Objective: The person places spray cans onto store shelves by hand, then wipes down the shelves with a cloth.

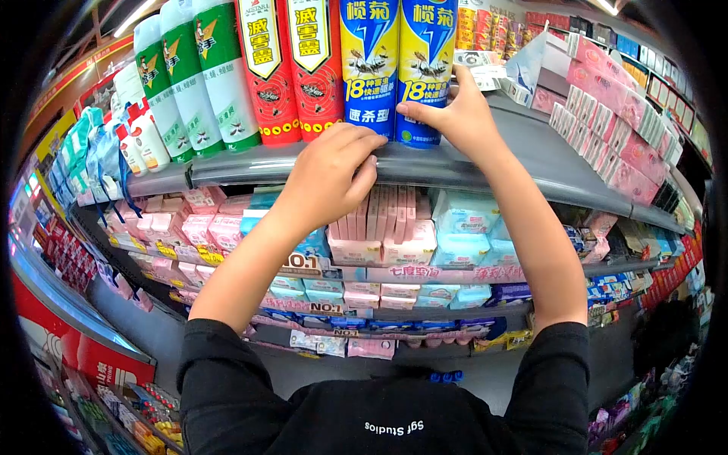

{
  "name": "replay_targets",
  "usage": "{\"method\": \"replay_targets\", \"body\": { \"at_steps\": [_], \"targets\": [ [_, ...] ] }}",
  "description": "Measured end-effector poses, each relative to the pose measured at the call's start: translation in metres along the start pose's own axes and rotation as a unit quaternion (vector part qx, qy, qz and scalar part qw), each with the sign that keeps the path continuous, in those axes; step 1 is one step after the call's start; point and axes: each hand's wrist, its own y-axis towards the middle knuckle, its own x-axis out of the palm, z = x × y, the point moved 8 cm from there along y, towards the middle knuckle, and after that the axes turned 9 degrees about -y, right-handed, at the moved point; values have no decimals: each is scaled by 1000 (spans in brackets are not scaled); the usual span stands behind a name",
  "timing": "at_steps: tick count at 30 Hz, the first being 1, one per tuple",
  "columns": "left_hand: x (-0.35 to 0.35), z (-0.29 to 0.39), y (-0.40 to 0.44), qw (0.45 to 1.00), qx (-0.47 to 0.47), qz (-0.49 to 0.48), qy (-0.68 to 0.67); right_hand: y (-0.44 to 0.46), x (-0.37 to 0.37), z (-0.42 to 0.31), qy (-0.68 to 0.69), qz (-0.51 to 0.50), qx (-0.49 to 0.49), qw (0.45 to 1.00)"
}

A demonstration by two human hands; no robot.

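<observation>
Two blue and yellow spray cans stand side by side on the grey top shelf (531,152). My right hand (462,114) grips the right-hand can (426,68), its thumb across the front near the base. At the foot of the left-hand blue can (369,64), my left hand (330,171) rests by the shelf edge with its fingers bent together; whether they hold anything is hidden. Red spray cans (315,68) stand just left of the blue ones, then white and green cans (227,83).
Stacked pink boxes (629,114) fill the right of the top shelf. White bottles with red caps (148,140) stand at its left end. Lower shelves hold pink packs (409,246) and light blue packs (462,246). The front edge of the top shelf juts out below my hands.
</observation>
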Motion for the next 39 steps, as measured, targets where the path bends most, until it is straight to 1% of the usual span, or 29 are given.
{"method": "replay_targets", "body": {
  "at_steps": [1,2,3,6,9,10,11,14,15,18,22,24,32,35,39],
  "targets": [
    [-1,0,0,1000,-2,0,-2,0,-1,1,-15,12,-5,1000],
    [0,0,-1,1000,-5,0,-5,1,2,3,-21,-11,1,1000],
    [1,0,-2,1000,-6,-1,-6,-1,0,3,-22,-12,3,1000],
    [-2,-3,-6,999,-15,17,24,-3,8,4,31,-85,9,996],
    [-6,-1,-9,997,-14,48,52,-7,7,4,27,-98,17,995],
    [-5,0,-10,996,-4,47,78,-6,10,6,44,-117,19,992],
    [-3,-1,-11,994,1,44,102,-8,8,7,61,-94,29,993],
    [-1,5,-12,987,35,41,148,-10,6,7,76,-76,33,994],
    [0,5,-13,987,30,35,155,-10,8,6,82,-98,43,991],
    [1,7,-14,985,20,31,167,-12,9,3,58,-100,47,992],
    [3,5,-15,985,22,40,169,-12,6,2,42,-98,58,993],
    [4,5,-15,983,30,48,175,-13,8,1,70,-108,64,990],
    [4,4,-15,983,12,53,175,-15,5,-5,58,-111,65,990],
    [6,2,-15,982,7,56,180,-13,5,-3,49,-104,51,992],
    [4,6,-15,981,2,54,185,-14,7,-2,70,-109,45,991]
  ]
}}
